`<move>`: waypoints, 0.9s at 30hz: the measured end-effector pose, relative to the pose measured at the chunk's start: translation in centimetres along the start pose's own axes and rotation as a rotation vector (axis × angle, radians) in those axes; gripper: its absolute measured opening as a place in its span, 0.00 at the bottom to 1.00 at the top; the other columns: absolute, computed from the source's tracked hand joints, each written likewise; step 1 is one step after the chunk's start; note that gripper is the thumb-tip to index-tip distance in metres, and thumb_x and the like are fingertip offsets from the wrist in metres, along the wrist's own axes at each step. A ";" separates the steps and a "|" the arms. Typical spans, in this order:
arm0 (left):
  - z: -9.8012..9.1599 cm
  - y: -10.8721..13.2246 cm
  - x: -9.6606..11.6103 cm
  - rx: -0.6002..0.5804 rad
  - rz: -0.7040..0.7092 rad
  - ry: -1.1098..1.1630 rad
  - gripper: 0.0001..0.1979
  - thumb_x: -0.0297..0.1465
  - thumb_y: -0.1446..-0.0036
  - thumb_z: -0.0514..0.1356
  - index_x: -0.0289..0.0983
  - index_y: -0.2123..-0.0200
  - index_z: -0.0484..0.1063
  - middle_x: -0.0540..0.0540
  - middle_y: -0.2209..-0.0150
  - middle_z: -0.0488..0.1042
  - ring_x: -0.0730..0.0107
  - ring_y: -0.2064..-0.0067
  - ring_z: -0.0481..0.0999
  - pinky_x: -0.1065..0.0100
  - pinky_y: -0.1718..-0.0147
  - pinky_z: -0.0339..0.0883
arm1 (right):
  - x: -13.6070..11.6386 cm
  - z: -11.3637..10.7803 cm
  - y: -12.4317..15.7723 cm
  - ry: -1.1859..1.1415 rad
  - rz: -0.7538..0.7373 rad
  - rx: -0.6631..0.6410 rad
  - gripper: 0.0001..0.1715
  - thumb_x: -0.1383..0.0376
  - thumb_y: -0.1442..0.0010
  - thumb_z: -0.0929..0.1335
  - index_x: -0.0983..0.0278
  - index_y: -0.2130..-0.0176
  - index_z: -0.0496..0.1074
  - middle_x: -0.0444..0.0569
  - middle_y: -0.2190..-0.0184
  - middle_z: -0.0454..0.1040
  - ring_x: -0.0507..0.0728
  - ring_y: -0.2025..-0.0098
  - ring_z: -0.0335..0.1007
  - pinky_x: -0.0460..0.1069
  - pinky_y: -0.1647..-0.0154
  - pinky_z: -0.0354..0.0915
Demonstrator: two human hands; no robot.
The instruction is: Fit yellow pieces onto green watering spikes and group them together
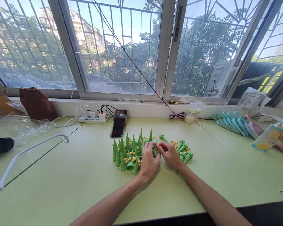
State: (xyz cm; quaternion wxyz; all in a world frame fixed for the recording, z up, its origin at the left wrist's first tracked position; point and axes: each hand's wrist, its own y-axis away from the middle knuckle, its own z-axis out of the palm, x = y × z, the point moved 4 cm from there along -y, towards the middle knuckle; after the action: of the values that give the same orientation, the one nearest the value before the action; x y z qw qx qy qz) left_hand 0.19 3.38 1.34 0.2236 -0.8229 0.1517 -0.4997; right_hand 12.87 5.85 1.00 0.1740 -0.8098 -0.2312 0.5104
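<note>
My left hand [149, 161] is closed around a green plastic watering spike [155, 151], whose upper part shows between the fingers. The fingertips of my right hand [171, 153] are pinched together at the spike's top, touching my left hand; whatever small piece they hold is hidden. Left of my hands, several green cone-shaped spikes [123, 163] stand point up, with small yellow valves [127, 160] among them. To the right, several more green spikes [188, 157] lie on their sides near another group of yellow valves [174, 143].
The pale green table [85, 185] runs up to the window sill. Behind are a power strip [92, 119], a small box [122, 116] and a lidded tub [190, 116]. A white metal rod [21, 153] crosses the left side. Teal packets [235, 123] and a clear pouch [271, 136] lie right.
</note>
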 end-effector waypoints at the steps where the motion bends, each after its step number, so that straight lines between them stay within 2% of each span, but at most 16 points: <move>1: 0.0 0.0 0.0 0.003 0.002 0.003 0.08 0.23 0.40 0.58 0.38 0.58 0.69 0.44 0.59 0.71 0.64 0.60 0.73 0.64 0.63 0.66 | -0.1 0.0 0.0 0.000 -0.005 -0.002 0.26 0.47 0.32 0.64 0.64 0.71 0.71 0.42 0.79 0.63 0.51 0.76 0.54 0.47 0.74 0.53; 11: 0.0 0.0 0.0 -0.003 0.020 0.011 0.09 0.21 0.42 0.58 0.38 0.59 0.69 0.45 0.60 0.71 0.65 0.63 0.72 0.65 0.64 0.66 | 0.9 0.2 -0.1 0.051 -0.003 -0.001 0.31 0.47 0.31 0.62 0.62 0.78 0.62 0.41 0.81 0.57 0.51 0.77 0.51 0.48 0.75 0.50; 20: 0.2 0.1 -0.1 -0.053 -0.004 -0.015 0.09 0.22 0.41 0.57 0.37 0.58 0.68 0.44 0.59 0.71 0.66 0.63 0.71 0.65 0.64 0.66 | 0.8 0.3 -0.1 0.081 0.006 -0.029 0.31 0.47 0.31 0.61 0.61 0.78 0.56 0.40 0.81 0.53 0.51 0.77 0.48 0.48 0.75 0.48; 27: 0.3 0.0 -0.2 -0.045 0.015 -0.004 0.09 0.21 0.43 0.57 0.38 0.59 0.68 0.45 0.61 0.71 0.66 0.63 0.72 0.65 0.63 0.66 | 0.9 0.3 -0.1 0.074 0.005 -0.029 0.32 0.45 0.31 0.60 0.61 0.78 0.56 0.40 0.81 0.53 0.51 0.77 0.48 0.48 0.75 0.48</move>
State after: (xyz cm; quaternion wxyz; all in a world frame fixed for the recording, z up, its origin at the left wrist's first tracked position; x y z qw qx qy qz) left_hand 0.37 3.52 0.99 0.2092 -0.8275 0.1684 -0.4931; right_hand 12.90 6.41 0.22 0.1693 -0.8311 -0.2301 0.4772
